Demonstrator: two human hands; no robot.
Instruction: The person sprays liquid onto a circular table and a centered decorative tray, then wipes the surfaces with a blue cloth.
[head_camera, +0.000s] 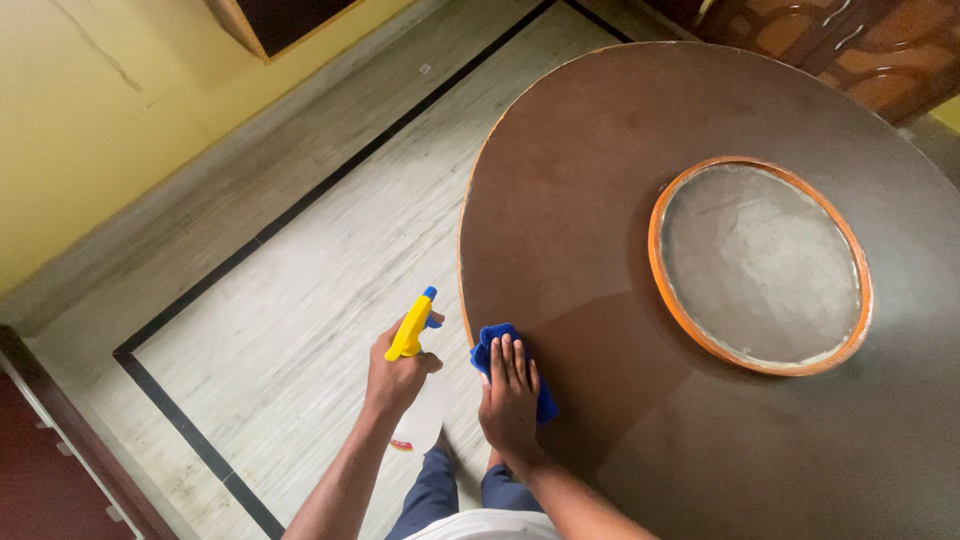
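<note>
Before you lies a large round brown table (620, 300), its centre taken by a dull grey disc in an orange rim (760, 265). Your left hand (397, 375) has its fingers wrapped tight around the neck of a spray bottle (418, 405), held off the table's edge over the pale floor (300, 330); it looks light and rigid, the neck giving the surest hold, and how much liquid its whitish body holds cannot be told. Your right hand (510, 390) presses flat, fingers together, on a soft blue cloth (497, 345) at the near table edge, limp and easily bunched.
</note>
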